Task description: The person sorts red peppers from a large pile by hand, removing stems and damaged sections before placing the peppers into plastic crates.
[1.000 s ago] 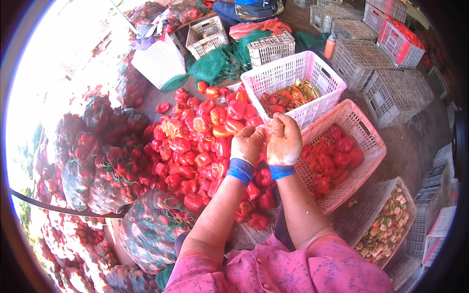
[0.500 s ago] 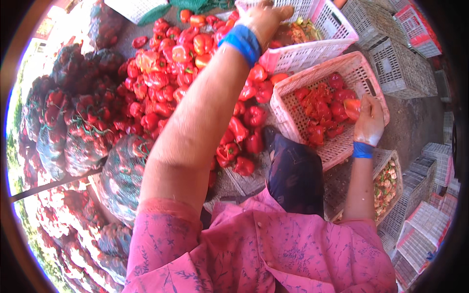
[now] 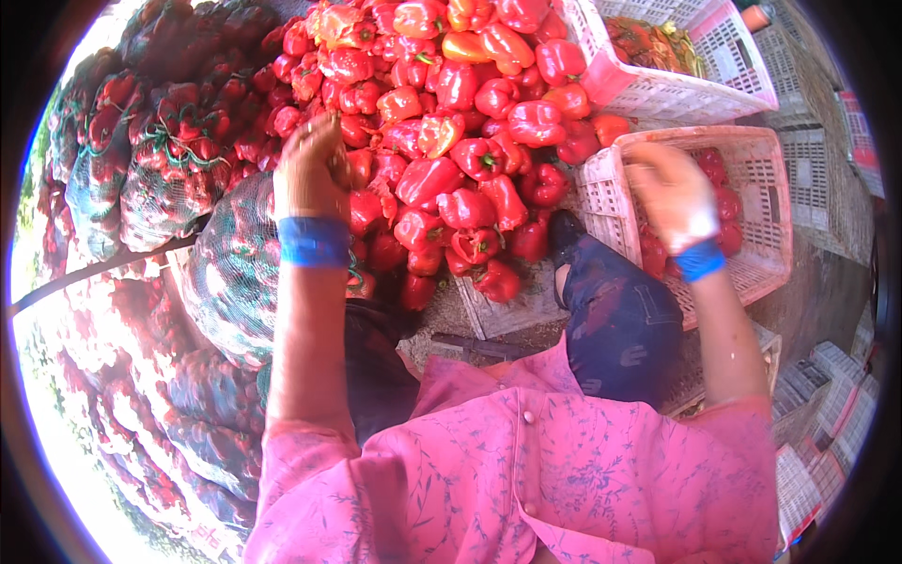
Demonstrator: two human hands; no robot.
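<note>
A large heap of red bell peppers (image 3: 460, 150), some tinged orange, lies in front of me. My left hand (image 3: 315, 174) is over its left side, fingers bent toward the peppers and smeared by motion. Whether it grips one I cannot tell. My right hand (image 3: 672, 197) is above the near left wall of a pinkish plastic crate (image 3: 756, 263), its fingers blurred, and no pepper shows in it. Several red peppers (image 3: 723, 202) lie inside that crate, partly hidden by the hand. Each wrist wears a blue band.
Another crate (image 3: 658, 94), holding orange and yellowish scraps (image 3: 648, 45), stands beyond the first. Net sacks of peppers (image 3: 230, 273) crowd the left, beside a thin dark bar (image 3: 103, 273). Stacked pale crates (image 3: 808, 179) line the right. My knee (image 3: 620, 310) is close to the near crate.
My left hand has come back from the far crate to the heap's left side. My right hand has shifted left across the near crate; the pepper it held no longer shows. The view has shifted.
</note>
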